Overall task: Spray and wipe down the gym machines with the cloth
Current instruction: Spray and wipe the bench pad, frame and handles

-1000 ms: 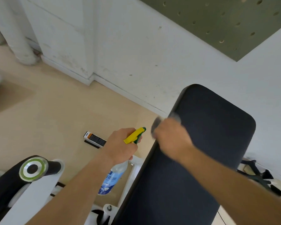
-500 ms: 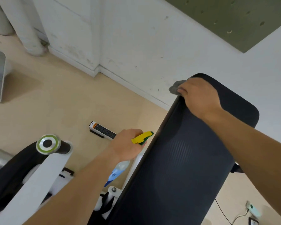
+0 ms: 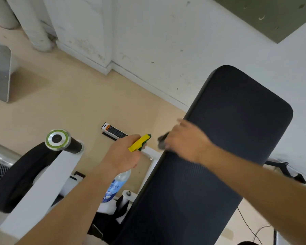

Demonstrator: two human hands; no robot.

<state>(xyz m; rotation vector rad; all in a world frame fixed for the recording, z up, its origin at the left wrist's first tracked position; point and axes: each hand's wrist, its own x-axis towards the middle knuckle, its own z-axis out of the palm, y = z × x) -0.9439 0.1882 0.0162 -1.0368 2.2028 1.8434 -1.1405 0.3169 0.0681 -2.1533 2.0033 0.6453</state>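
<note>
My right hand (image 3: pixel 185 141) presses the grey cloth (image 3: pixel 162 142) on the bench pad's (image 3: pixel 219 138) left edge; my left hand (image 3: pixel 122 153) grips the spray bottle (image 3: pixel 116 185).

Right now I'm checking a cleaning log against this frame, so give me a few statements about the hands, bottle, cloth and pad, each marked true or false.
1. The left hand holds the spray bottle. True.
2. The right hand is empty. False: it grips a grey cloth.
3. The cloth is at the left edge of the black pad. True.
4. The bottle's trigger top is red. False: it is yellow and green.
5. The bottle stands on the floor. False: it is held in the air.
</note>
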